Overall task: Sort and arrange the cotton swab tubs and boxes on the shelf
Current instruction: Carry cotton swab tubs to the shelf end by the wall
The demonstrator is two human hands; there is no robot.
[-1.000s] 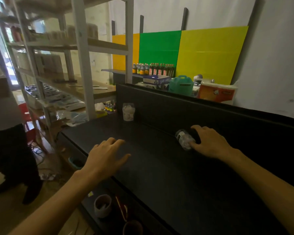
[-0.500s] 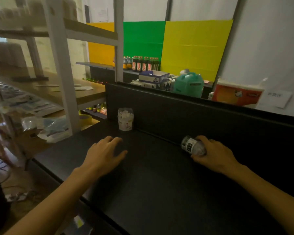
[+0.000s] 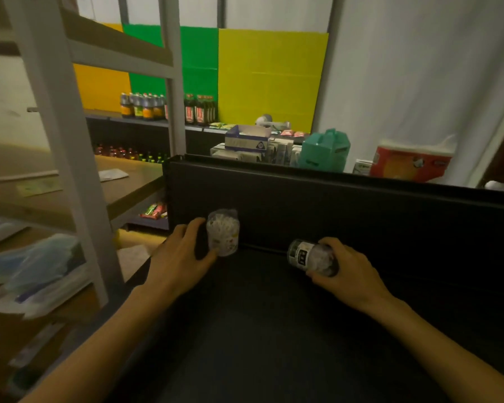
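Left hand [image 3: 184,257] has slid up to the upright tub [image 3: 222,232], fingers loosely touching it; right hand [image 3: 351,274] grips a tipped tub [image 3: 310,255]. Black shelf [image 3: 259,330], colour panels [image 3: 271,77] behind.

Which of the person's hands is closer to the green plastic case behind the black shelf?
Right. The right hand holds a lying cotton swab tub almost directly below the green case; the left hand, touching the upright tub, is farther off to the left.
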